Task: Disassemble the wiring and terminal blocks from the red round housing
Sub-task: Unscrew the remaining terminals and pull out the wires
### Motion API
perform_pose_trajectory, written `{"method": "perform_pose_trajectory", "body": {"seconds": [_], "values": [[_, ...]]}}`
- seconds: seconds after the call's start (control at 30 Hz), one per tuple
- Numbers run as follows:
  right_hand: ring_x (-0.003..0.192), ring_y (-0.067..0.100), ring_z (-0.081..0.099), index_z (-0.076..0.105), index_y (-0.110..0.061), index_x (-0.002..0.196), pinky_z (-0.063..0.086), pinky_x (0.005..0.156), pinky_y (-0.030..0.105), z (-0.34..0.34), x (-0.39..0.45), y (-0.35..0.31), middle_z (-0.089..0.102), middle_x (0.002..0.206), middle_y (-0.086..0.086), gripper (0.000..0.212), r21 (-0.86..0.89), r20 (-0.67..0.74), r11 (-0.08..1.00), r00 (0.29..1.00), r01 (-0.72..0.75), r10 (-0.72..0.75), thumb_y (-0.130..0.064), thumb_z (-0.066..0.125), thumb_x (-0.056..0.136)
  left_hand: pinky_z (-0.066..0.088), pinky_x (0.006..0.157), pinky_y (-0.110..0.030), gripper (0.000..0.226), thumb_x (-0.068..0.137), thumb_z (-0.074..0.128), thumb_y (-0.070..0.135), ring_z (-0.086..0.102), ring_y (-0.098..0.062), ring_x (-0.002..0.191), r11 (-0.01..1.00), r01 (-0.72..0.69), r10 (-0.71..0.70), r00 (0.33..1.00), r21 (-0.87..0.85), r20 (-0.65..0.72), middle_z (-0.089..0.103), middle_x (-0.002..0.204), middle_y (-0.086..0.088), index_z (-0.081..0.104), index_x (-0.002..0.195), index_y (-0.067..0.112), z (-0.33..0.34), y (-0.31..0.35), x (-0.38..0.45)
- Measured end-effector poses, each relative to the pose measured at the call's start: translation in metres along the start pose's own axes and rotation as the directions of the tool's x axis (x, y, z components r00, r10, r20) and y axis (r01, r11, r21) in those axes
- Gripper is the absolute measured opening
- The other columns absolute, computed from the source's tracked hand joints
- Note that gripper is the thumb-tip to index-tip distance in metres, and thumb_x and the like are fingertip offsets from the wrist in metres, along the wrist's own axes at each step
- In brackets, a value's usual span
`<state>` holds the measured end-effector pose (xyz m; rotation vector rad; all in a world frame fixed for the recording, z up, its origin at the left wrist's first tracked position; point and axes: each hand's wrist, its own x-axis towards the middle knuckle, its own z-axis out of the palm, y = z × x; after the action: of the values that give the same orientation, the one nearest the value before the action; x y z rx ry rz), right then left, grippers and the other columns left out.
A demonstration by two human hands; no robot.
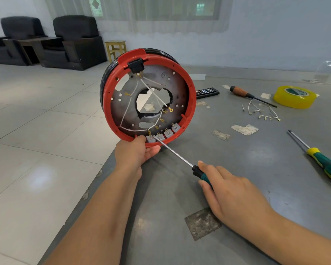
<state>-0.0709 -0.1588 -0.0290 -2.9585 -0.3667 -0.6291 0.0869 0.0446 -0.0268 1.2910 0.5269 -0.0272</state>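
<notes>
Red round housing (191, 96) stands on edge at the near-left part of the grey tabletop (256, 169), open side facing the camera, tilted slightly back. Left hand (136, 153) holds it at the bottom rim: thumb over the inside of the rim, fingers curled underneath, so the left grip is closed around the housing rim.

Right hand (231, 196) has its grip wrapped around the dark green-black handle of a screwdriver (177, 154). Shaft runs up and left, tip on the leftmost of the terminal blocks (161, 135), right beside the left thumb. Four grey blocks sit in a row along the lower inside of the rim.

White wires (128, 109) still run across the metal plate inside: from the black connector (135, 66) at the top rim down to the blocks and to small brass terminals. One wire ends free in a ring lug (171, 110) near the ragged centre hole.

On the tabletop to the right, well apart from the housing:
- loose wire pieces (262, 112) with brass terminals
- brown-handled screwdriver (250, 95) just behind them
- yellow tape roll (294, 97) at far right
- green-yellow screwdriver (321, 161) near the right edge
- black bit case (207, 92) behind the housing, partly hidden

Tape residue patches (245, 129) on the surface. Two dark armchairs (73, 41) and a yellow stool (116, 48) stand on the tiled floor behind.
</notes>
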Motion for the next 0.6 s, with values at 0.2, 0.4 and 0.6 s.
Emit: {"method": "perform_pose_trajectory", "body": {"seconds": [0.2, 0.4, 0.6], "values": [[0.078, 0.022, 0.067, 0.047, -0.029, 0.140, 0.054, 0.068, 0.039, 0.007, 0.002, 0.003, 0.066, 0.109, -0.008, 0.041, 0.233, 0.064, 0.971, 0.997, -0.059, 0.045, -0.044, 0.043, 0.102, 0.059, 0.048, -0.024, 0.005, 0.103, 0.058, 0.005, 0.078, -0.025, 0.064, 0.999, -0.003, 0.005, 1.000, -0.052, 0.026, 0.077, 0.071, -0.014, 0.063, 0.104, 0.004, -0.001, 0.001, -0.002], [0.077, -0.004, 0.060, 0.054, -0.037, 0.125, 0.043, 0.064, 0.011, 0.012, 0.006, 0.014, 0.065, 0.092, -0.026, 0.027, 0.516, 0.086, 0.844, 0.990, -0.143, 0.115, -0.042, 0.055, 0.099, 0.059, 0.049, -0.024, 0.013, 0.103, 0.059, 0.006, 0.079, -0.026, 0.065, 0.998, -0.004, 0.006, 0.999, -0.055, 0.040, 0.078, 0.074, -0.013, 0.064, 0.115, 0.002, 0.000, 0.000, -0.001], [0.065, 0.020, 0.063, 0.052, -0.054, 0.118, 0.051, 0.064, 0.033, 0.012, 0.008, 0.032, 0.073, 0.090, -0.018, 0.023, 0.660, 0.155, 0.731, 0.984, -0.172, 0.091, -0.053, 0.055, 0.094, 0.059, 0.050, -0.025, 0.015, 0.105, 0.056, 0.007, 0.079, -0.027, 0.067, 0.998, -0.018, 0.021, 0.999, -0.059, 0.042, 0.078, 0.074, -0.013, 0.064, 0.115, 0.000, -0.001, -0.001, 0.000]]}}
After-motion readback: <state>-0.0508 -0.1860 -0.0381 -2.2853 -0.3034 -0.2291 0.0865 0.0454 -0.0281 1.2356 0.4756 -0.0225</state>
